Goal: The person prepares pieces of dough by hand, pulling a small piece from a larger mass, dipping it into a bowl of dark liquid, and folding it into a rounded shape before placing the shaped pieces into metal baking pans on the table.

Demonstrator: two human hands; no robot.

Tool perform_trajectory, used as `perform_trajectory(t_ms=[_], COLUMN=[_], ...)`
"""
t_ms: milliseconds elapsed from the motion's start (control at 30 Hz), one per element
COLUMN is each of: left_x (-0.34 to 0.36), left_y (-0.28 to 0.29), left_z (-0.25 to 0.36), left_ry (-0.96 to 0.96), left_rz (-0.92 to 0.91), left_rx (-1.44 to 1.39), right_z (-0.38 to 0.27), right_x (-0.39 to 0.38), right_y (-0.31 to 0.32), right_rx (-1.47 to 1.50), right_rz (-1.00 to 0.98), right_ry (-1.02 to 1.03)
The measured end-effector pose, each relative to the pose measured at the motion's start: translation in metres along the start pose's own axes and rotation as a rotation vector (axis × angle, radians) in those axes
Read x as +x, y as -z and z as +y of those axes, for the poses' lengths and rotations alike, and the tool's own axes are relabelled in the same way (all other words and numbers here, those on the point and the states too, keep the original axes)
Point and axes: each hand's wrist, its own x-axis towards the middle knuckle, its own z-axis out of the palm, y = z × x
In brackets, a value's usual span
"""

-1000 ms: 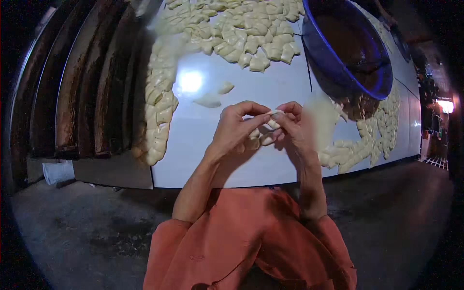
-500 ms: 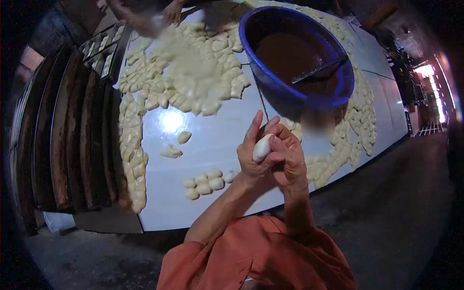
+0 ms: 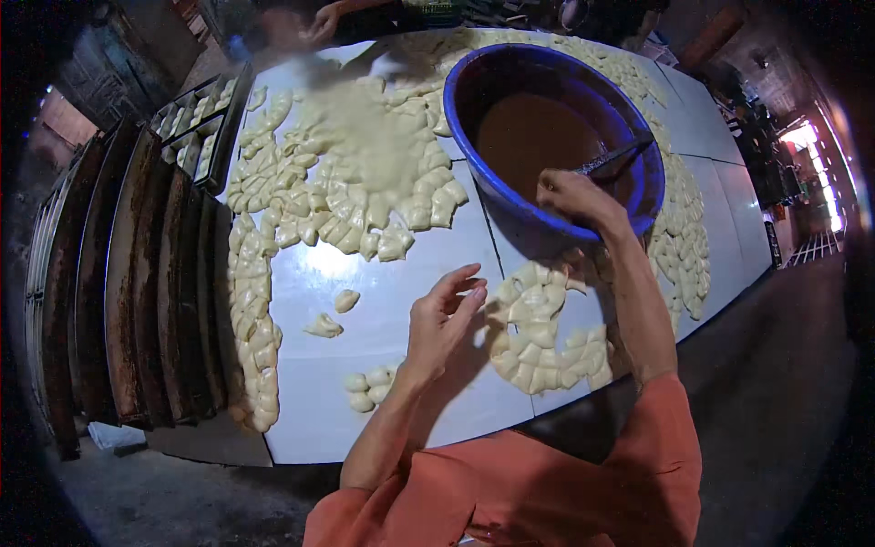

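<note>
My left hand is over the white tabletop with thumb and fingers apart; no dough shows in it. My right hand reaches over the near rim of a blue basin, its fingers curled down toward the brown paste inside. What those fingers hold, if anything, is hidden. A dark flat stick leans on the basin's right side, its lower end behind my right hand. Flattened dough pieces lie between my forearms. Smooth round dough balls sit beside my left forearm, which partly covers the group.
A large spread of dough pieces covers the table's far left, with two loose bits nearer. More pieces line the right edge. Dark trays stand stacked at left, filled trays behind. Another person's hand shows at the far side.
My hands were together around a white dough ball; they have parted. My right hand has moved forward into the basin, and the ball is no longer visible. The view has shifted slightly.
</note>
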Motion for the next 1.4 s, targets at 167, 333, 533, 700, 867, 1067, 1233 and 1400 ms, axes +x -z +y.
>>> perform_trajectory(t_ms=[167,333,533,700,867,1067,1233,1400], left_x=[-0.005,0.005,0.014,0.007,-0.005,-0.026,-0.037,-0.037], left_y=[0.005,0.0,-0.01,-0.005,0.007,0.05,0.053,0.058], left_z=[0.015,0.014,0.011,0.025,0.036,0.012,0.017,0.014], left_ry=[0.106,0.154,0.109,0.161,0.263,0.3,0.27,0.152], left_rz=[-0.04,-0.078,-0.203,-0.146,-0.059,0.25,0.259,0.275], left_rx=[0.032,0.025,-0.06,-0.139,-0.608,-0.578,-0.546,-0.43], right_z=[-0.001,-0.041,-0.063,-0.109,-0.131,-0.176,-0.201,-0.22], right_x=[0.001,-0.031,-0.044,-0.06,-0.071,-0.097,-0.103,-0.099], right_y=[-0.005,0.027,0.02,0.001,-0.065,-0.095,-0.121,-0.137], right_rx=[0.109,1.251,1.417,1.575,1.619,1.159,0.657,0.705], right_rz=[-0.174,-0.12,0.139,0.091,-0.042,0.037,0.361,0.549], right_ry=[0.037,-0.038,0.065,0.034,0.058,0.188,0.265,0.194])
